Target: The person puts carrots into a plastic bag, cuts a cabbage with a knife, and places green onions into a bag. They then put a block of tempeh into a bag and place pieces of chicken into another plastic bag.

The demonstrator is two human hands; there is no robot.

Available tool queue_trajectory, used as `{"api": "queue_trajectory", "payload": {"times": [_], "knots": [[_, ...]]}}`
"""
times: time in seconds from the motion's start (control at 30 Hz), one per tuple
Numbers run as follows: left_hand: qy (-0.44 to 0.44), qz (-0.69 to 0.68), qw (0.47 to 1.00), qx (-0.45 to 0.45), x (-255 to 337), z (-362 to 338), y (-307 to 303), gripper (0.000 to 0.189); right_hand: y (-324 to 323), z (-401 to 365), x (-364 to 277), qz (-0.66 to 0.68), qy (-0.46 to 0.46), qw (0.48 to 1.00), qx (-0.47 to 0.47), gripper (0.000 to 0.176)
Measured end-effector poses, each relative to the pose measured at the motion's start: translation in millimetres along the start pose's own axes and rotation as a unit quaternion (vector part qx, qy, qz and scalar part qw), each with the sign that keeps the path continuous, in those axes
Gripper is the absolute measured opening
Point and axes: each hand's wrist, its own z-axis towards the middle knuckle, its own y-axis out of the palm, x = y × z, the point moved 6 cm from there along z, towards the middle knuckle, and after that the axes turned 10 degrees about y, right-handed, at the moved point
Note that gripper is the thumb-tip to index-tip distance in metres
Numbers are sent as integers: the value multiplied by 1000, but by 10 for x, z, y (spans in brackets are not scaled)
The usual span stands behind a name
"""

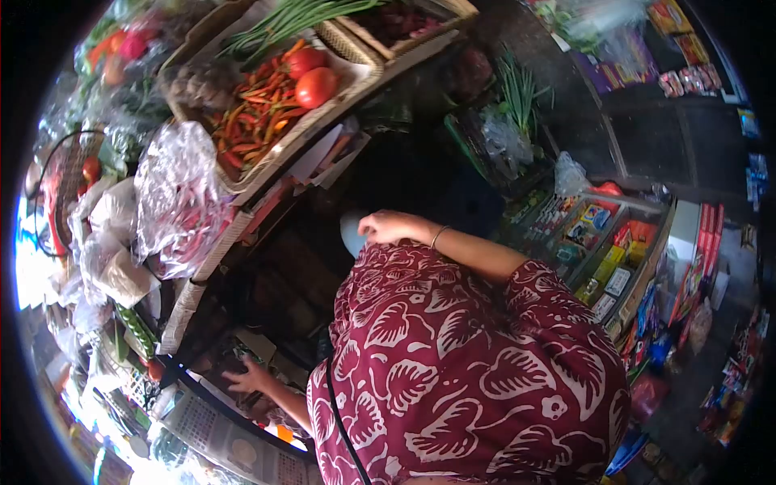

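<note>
My left hand [250, 378] reaches out at the lower left with its fingers spread. It holds nothing that I can see and is near the dark space beside the counter. My right hand [396, 227], with a thin bracelet at the wrist, rests at the far end of the maroon patterned garment [453, 356]. Its fingers are curled, and what lies under them is hidden. A pale bluish rounded thing [352, 234] shows just beside the fingertips. I cannot make out what it is.
A basket [368, 77] of red chillies [263, 105] and tomatoes [315, 86] stands on the counter, beside plastic bags [182, 194]. At right, a box [647, 267] holds small packets. Spring onions [517, 93] stand behind. A perforated plastic basket [214, 432] is at lower left.
</note>
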Motion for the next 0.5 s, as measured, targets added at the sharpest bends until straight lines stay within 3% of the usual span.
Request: {"api": "queue_trajectory", "payload": {"times": [0.03, 0.07, 0.1, 0.13, 0.17, 0.23, 0.33, 0.4, 0.5], "knots": [[-1, -27, 996, -85, 86, -177, 150, 86, -66, -152, 220, 40, 94, 995, -15, 25], [64, -51, 987, -139, -21, -344, 426, 81, -151, -216, 434, 24, 95, 993, 63, 24], [128, -76, 970, -192, -94, -488, 657, 76, -206, -191, 722, 7, 14, 986, 168, 22], [118, -83, 959, -242, 96, -659, 623, 70, -293, -270, 945, 40, 44, 977, 205, 21], [89, -72, 954, -277, 218, -636, 850, 63, -337, 294, 1162, 74, 55, 971, 219, 21], [96, -218, 887, -397, 273, -879, 1222, 54, -538, 149, 1587, 90, 85, 951, 284, 20], [68, -286, 845, -447, 340, -1264, 1698, 49, -861, -69, 2283, 91, 130, 908, 388, 18], [72, -306, 824, -471, 572, -1308, 1922, 46, -1105, -139, 2729, 131, 210, 863, 441, 14], [45, -372, 767, -520, 1007, -1549, 2213, 41, -1464, -411, 3723, 176, 226, 792, 539, 10]]}}
